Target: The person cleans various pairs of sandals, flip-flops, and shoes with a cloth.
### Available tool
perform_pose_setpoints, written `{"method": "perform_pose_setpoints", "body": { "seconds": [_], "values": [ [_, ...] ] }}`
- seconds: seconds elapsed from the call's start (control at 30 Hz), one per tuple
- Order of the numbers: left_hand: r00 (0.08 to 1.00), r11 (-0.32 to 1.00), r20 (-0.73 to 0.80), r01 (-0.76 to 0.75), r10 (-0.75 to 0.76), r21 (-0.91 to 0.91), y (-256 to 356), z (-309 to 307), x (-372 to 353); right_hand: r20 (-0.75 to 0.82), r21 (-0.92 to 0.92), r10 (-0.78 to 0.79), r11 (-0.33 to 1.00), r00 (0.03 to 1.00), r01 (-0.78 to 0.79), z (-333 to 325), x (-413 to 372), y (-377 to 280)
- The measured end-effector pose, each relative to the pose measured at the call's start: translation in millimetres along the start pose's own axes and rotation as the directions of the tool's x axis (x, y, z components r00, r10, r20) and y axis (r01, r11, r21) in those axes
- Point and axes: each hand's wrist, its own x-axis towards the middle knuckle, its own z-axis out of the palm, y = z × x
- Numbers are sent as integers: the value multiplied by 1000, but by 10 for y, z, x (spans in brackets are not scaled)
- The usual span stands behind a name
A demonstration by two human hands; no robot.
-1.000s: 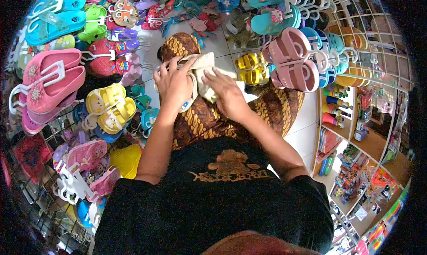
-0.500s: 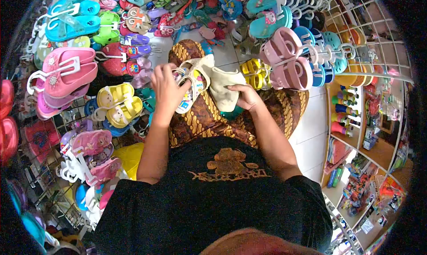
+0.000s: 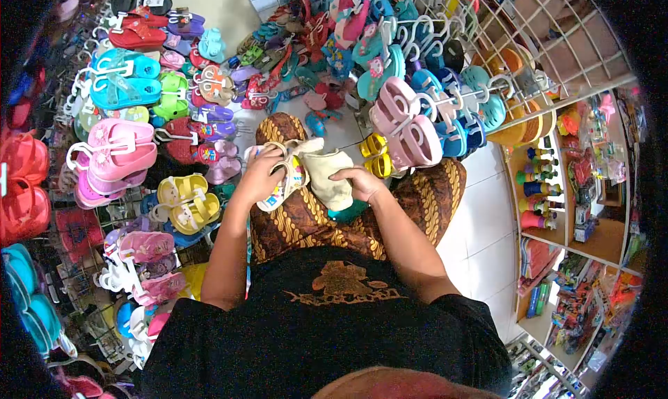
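My left hand [image 3: 263,179] is closed over the upper part of a pale sandal [image 3: 275,201] with a colourful printed insole. Its fingers lie across the straps. A cream cloth [image 3: 327,180] hangs bunched beside the sandal, its left part meeting the sandal's strap end. The cloth's right edge is pinched in my right hand [image 3: 363,183], thumb on top. Both things are over my lap, which is covered by brown and gold patterned fabric [image 3: 306,229]. A teal item [image 3: 349,211] shows partly beneath the cloth.
Pink clogs [image 3: 410,140] and yellow sandals [image 3: 376,155] hang close on the right. Racks of children's footwear, including pink shoes [image 3: 115,152] and yellow sandals [image 3: 186,203], line the left. A wooden shelf [image 3: 591,249] stands right, beyond white floor tiles [image 3: 487,221].
The view has tilted up, showing more of the shop ahead. My left hand has settled lower over the sandal's straps. My right hand still grips the cloth.
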Motion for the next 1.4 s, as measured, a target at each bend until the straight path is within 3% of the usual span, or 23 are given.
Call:
{"method": "perform_pose_setpoints", "body": {
  "seconds": [0.17,0.2,0.23,0.3,0.37,0.43,0.47,0.5,0.53,0.63,0.7,0.77,0.8,0.83,0.9,0.97,1.03,1.1,1.17,1.27,1.3,1.37,1.4],
  "values": [
    [994,984,-95,38,-55,-172,-303,364,185,-20,-5,-35,999,999,35,34,-28,32],
    [989,994,-146,-41,25,-102,-310,351,222,-6,2,-18,1000,1000,18,59,-57,20],
    [988,936,-92,84,-122,-341,-312,351,239,-34,17,-45,999,998,45,76,-86,23],
    [928,619,107,322,-358,-716,-131,244,255,-89,46,-94,994,992,98,95,-143,19],
    [858,464,147,401,-492,-790,85,-23,244,30,223,-218,953,975,206,124,-219,-20],
    [878,258,-20,119,-477,-959,9,-39,247,-128,194,-279,934,952,299,130,-311,-32],
    [894,237,-8,110,-449,-965,187,-240,201,-165,91,-355,923,920,373,251,-359,-46],
    [875,292,36,201,-484,-935,-108,-254,148,-191,-16,-434,898,881,439,424,-456,-59],
    [950,528,-157,10,-270,-849,-445,-120,294,-207,-124,-514,858,833,498,605,-547,-103],
    [921,48,-359,-356,-152,-933,428,-417,432,45,-572,-807,463,589,677,1228,-785,-371],
    [911,2,-368,-375,-187,-927,731,-552,419,308,-565,-877,144,370,812,1577,-819,-598],
    [960,-184,-251,-270,-123,-945,680,-596,435,515,-701,-828,-257,223,665,1879,-895,-776],
    [985,-302,-166,-174,-49,-937,767,-703,431,565,-723,-801,-365,197,587,2033,-875,-817],
    [951,-132,-302,-291,71,-948,933,-733,328,615,-729,-769,-469,176,499,2179,-842,-829],
    [941,-112,-323,-312,98,-943,974,-741,349,598,-783,-769,-501,226,368,2333,-760,-792],
    [937,-111,-341,-332,77,-937,898,-681,367,621,-772,-739,-518,263,368,2357,-690,-764],
    [944,-150,-327,-316,51,-937,807,-681,364,672,-739,-629,-539,391,403,2303,-659,-677],
    [951,-177,-308,-298,29,-938,707,-694,327,635,-734,-639,-326,434,595,2212,-607,-491],
    [956,-199,-292,-282,19,-938,633,-706,300,653,-721,-588,-287,478,631,2126,-713,-491],
    [964,-224,-264,-254,18,-941,580,-673,302,639,-649,-505,51,580,759,1934,-745,-604],
    [966,-230,-256,-245,22,-942,586,-655,311,521,-711,-598,91,609,697,1965,-809,-607],
    [968,-239,-247,-231,40,-943,629,-601,366,363,-722,-804,76,470,688,2140,-786,-574],
    [969,-241,-244,-225,49,-944,662,-572,386,436,-763,-833,-141,342,631,2184,-725,-615]
  ]
}}
